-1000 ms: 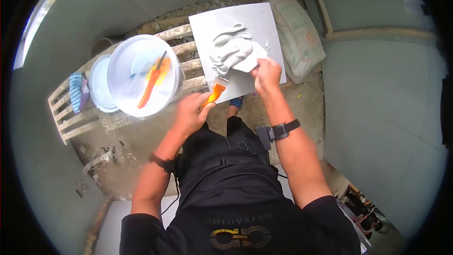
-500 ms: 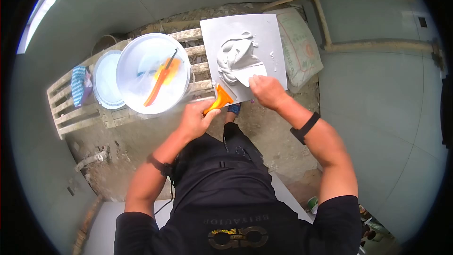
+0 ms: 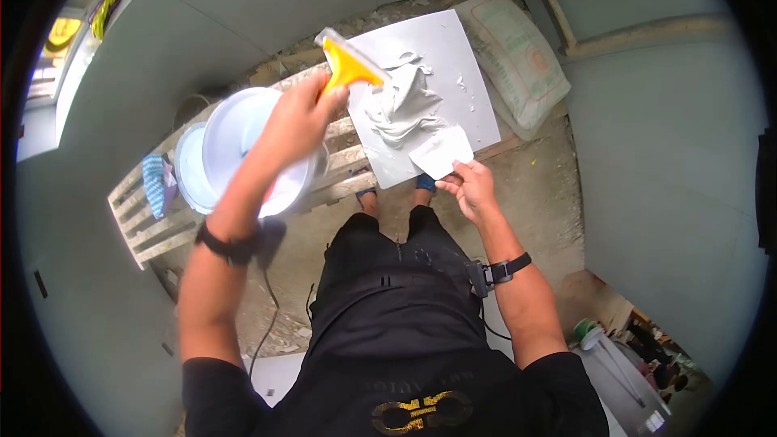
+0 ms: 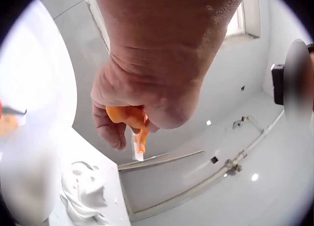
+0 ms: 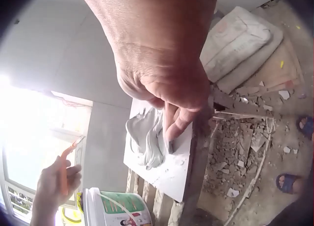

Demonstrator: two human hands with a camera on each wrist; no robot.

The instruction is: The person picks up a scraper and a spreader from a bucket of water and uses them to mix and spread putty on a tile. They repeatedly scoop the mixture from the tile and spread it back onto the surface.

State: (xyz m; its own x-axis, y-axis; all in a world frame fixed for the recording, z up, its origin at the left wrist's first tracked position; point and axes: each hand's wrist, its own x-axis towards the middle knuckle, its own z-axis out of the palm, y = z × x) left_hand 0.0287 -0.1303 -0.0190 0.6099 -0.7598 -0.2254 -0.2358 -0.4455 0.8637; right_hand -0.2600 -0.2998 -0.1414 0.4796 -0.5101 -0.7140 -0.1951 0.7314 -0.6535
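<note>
My left hand [image 3: 312, 101] is raised and grips an orange-handled scraper [image 3: 348, 61], blade up, over the far left corner of a grey tile [image 3: 453, 65]. A mound of pale grey paste [image 3: 401, 101] sits in the tile's middle. At the tile's near edge my right hand [image 3: 457, 182] pinches a flat white scraper [image 3: 441, 150] that lies on the tile. In the left wrist view the fingers curl round the orange handle [image 4: 130, 117] above the paste [image 4: 83, 191]. The right wrist view shows my fingers [image 5: 171, 123] by the paste [image 5: 144, 138].
A white bucket [image 3: 243, 146] stands left of the tile on a wooden pallet [image 3: 146, 226], with its lid [image 3: 188, 170] and a blue cloth [image 3: 154, 182] further left. A cement bag [image 3: 518, 53] lies right of the tile. Rubble covers the floor; my sandalled feet [image 5: 289, 182] stand below.
My left hand has lifted the orange scraper from the tile's near edge up over its far left corner. My right hand has drawn the white scraper back to the near edge.
</note>
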